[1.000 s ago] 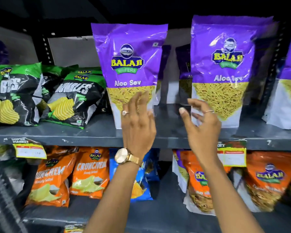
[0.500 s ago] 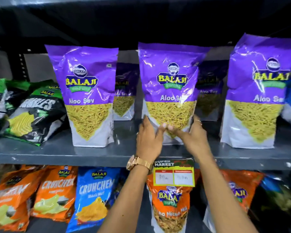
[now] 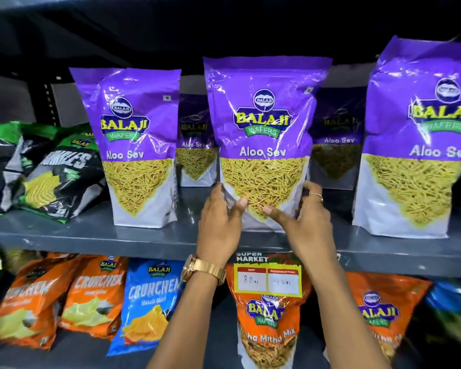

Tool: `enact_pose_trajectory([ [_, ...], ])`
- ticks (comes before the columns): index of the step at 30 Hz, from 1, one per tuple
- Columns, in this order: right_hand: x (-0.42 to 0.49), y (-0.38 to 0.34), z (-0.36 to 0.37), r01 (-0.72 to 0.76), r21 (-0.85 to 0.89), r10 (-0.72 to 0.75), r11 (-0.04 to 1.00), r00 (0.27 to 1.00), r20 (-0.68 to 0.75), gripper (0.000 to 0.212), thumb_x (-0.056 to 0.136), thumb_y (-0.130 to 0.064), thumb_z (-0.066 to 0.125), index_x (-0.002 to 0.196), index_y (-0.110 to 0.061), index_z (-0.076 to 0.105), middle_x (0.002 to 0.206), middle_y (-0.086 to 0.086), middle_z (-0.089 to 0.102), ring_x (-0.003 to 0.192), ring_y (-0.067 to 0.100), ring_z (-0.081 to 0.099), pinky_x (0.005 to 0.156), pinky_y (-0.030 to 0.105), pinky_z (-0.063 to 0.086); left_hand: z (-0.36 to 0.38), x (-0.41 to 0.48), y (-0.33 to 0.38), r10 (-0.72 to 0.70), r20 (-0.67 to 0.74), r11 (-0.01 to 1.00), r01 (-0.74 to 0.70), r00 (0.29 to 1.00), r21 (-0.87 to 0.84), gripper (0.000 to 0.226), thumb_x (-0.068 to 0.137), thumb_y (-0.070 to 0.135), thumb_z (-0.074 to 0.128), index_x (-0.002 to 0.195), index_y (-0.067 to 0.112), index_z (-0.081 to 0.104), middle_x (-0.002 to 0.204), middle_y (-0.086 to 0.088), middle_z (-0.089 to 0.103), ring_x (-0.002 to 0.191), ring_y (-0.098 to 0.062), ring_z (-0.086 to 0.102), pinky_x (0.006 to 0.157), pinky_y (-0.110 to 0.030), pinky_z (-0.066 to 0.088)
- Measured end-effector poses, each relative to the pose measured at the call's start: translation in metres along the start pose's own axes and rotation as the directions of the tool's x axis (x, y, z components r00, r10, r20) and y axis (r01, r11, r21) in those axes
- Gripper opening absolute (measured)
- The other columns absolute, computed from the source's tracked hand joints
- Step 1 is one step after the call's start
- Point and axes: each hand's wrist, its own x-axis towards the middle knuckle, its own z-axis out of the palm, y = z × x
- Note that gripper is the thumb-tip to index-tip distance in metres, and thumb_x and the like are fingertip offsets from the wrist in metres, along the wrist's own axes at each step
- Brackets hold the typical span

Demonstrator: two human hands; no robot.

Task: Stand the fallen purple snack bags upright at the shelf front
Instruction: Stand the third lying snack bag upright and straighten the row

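Three purple Aloo Sev bags stand upright along the front of the grey shelf (image 3: 96, 237): a left bag (image 3: 136, 145), a middle bag (image 3: 264, 123) and a right bag (image 3: 418, 145). My left hand (image 3: 220, 227) grips the middle bag's lower left corner. My right hand (image 3: 308, 219) holds its lower right side, thumb across the front. Two more purple bags (image 3: 194, 145) (image 3: 337, 137) stand upright deeper on the shelf, in shadow.
Green and black chip bags (image 3: 53, 171) lean at the left of the same shelf. Below, orange bags (image 3: 88, 296), a blue bag (image 3: 149, 299) and orange mix bags (image 3: 266, 323) fill the lower shelf. A price tag (image 3: 268, 279) hangs on the shelf edge.
The view shifted right and closer. Both hands moved from the gap between bags onto the middle purple bag's base and took hold of it.
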Motion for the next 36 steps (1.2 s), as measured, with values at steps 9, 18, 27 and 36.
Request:
enact_pose_trajectory([
  [9,-0.005,0.018,-0.044,0.198,0.149,-0.16,0.969,0.958,-0.237,0.048,0.086,-0.032,0.066,0.129,-0.013,0.053,0.126,0.004,0.063,0.118,0.018,0.059,0.102,0.04,0.047,0.043,-0.026,0.062,0.353,-0.385,0.93,-0.275,0.853,0.243,0.055,0.086,0.014,0.058,0.139,0.007,0.047,0.141,-0.013,0.048,0.128,-0.029,0.046,0.109,-0.041,0.036],
  [18,0.026,0.077,-0.166,0.079,-0.184,-0.175,0.98,0.785,-0.594,0.064,0.082,-0.046,0.066,0.129,-0.004,0.052,0.129,0.021,0.058,0.12,0.038,0.052,0.106,0.044,0.035,0.146,-0.027,0.12,0.213,0.234,0.977,-0.204,0.949,-0.06,0.062,0.093,0.041,0.052,0.142,0.005,0.039,0.143,-0.017,0.05,0.134,-0.031,0.045,0.11,-0.038,0.037],
  [27,0.058,0.103,-0.168,0.012,0.17,0.002,0.985,0.997,-0.081,0.051,0.085,-0.048,0.06,0.129,-0.023,0.055,0.119,0.004,0.07,0.11,0.017,0.066,0.095,0.034,0.049,0.16,-0.021,0.13,0.116,0.201,0.991,-0.126,0.973,0.039,0.08,0.092,0.043,0.052,0.152,0.006,0.014,0.153,-0.017,0.036,0.139,-0.035,0.037,0.11,-0.041,0.034],
  [36,0.044,0.105,-0.173,0.043,0.211,-0.022,0.976,0.994,-0.104,0.071,0.07,-0.064,0.06,0.131,-0.027,0.05,0.109,-0.01,0.063,0.103,0.009,0.062,0.084,0.024,0.045,0.154,-0.028,0.122,0.177,0.091,0.974,-0.188,0.98,0.13,0.078,0.086,0.051,0.058,0.146,0.011,0.028,0.138,-0.012,0.053,0.124,-0.035,0.052,0.093,-0.042,0.045],
])
